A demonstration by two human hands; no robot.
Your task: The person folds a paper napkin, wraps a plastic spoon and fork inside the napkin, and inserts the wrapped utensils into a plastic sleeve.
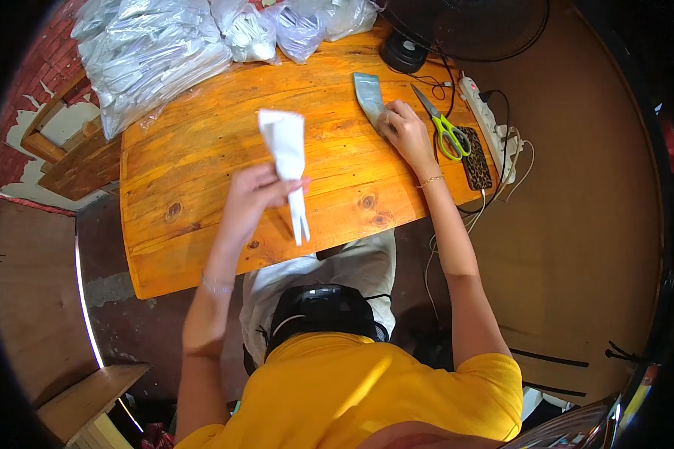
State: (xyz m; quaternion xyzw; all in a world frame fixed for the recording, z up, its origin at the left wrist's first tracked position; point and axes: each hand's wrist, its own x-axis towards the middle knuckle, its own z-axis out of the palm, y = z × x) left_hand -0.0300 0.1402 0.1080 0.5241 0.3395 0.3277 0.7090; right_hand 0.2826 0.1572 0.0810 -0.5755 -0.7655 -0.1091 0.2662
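Observation:
My left hand (260, 193) holds up a white folded napkin (284, 142) above the table, pinched around its narrow lower part. Below the fingers, two slim white ends (299, 221) stick out, like the handles of plastic cutlery. My right hand (406, 131) is closed at the near end of a flat grey-green plastic sleeve (368, 93), which lies on the table; its fingertips are partly hidden. Just right of that hand lie scissors (448, 135) with green handles, blades pointing away from me.
Clear bags packed with white items (153, 60) cover the far left of the wooden table (195, 165). A phone in a leopard-print case (475, 161) and a white power strip (487, 123) with cables line the right edge. A black fan (404, 52) stands at the back.

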